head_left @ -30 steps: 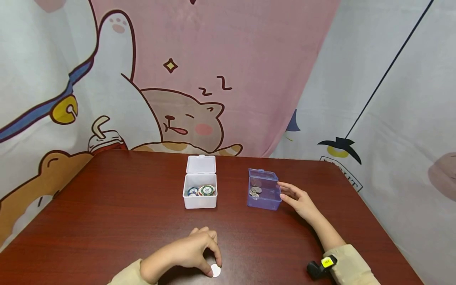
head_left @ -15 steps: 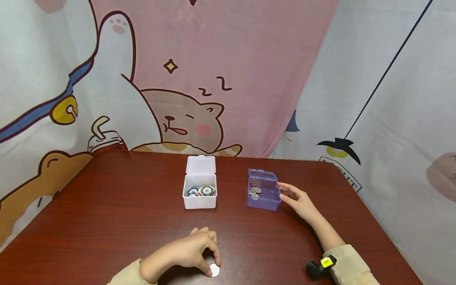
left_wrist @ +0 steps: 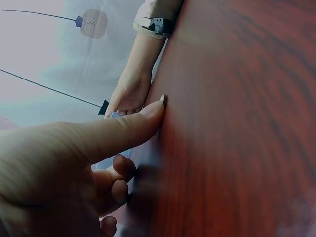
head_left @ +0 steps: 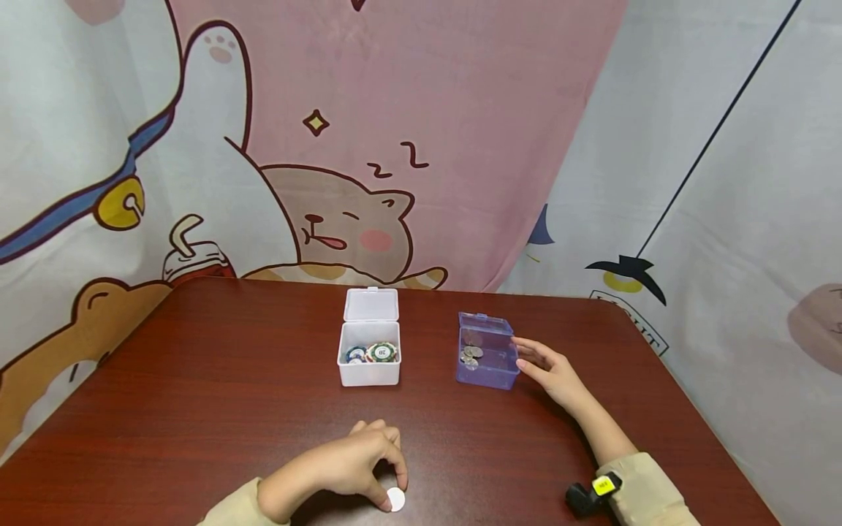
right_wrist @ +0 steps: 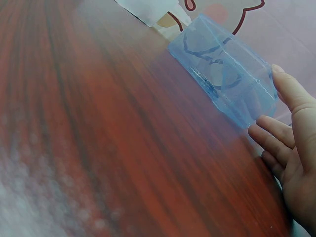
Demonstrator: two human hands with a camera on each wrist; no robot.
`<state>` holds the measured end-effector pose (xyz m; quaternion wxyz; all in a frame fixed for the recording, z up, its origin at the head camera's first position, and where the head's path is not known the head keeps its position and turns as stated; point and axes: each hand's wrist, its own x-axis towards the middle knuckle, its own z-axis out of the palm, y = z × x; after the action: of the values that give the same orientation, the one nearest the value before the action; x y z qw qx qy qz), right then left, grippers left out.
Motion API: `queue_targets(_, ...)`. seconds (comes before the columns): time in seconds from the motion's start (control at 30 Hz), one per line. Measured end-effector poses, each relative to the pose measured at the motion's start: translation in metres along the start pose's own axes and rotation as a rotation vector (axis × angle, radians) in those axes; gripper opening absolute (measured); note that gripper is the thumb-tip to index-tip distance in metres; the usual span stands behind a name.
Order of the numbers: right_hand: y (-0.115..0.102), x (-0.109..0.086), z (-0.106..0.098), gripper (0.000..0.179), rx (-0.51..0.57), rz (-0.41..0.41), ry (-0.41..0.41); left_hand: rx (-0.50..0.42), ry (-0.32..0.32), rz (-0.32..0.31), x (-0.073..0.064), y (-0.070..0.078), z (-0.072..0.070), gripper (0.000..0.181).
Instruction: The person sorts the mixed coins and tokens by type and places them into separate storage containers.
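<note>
My left hand point(head_left: 358, 460) is low over the tabletop, thumb and index finger pinching a coin point(head_left: 396, 500). The coin shows as a bright white disc from the head; in the left wrist view only its thin edge point(left_wrist: 164, 99) peeks out by the thumb tip. Farther right, my right hand point(head_left: 549, 372) touches the right side of a see-through blue-purple box point(head_left: 487, 375) with its fingertips, the fingers loosely extended. Several silvery coins point(head_left: 471, 355) lie at the left inside this box, whose lid stands up at the back.
Left of the blue-purple box, a white box point(head_left: 370, 375) with its lid raised holds several poker chips point(head_left: 381, 352). Both boxes stand on the reddish-brown wooden table point(head_left: 197, 394). A printed cloth point(head_left: 473, 146) hangs behind the table.
</note>
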<state>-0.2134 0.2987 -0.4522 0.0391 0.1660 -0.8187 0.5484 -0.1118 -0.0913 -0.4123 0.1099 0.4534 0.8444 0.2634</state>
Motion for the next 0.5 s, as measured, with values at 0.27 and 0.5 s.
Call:
queue_targets(0.27, -0.001, -0.001, 0.0, 0.047, 0.009, -0.002, -0.004, -0.005, 0.025, -0.022, 0.0, 0.0, 0.003, 0.019)
queue_targets(0.5, -0.016, -0.002, 0.002, 0.045, -0.004, -0.01, -0.015, -0.016, 0.037, -0.01, 0.001, -0.001, 0.004, 0.028)
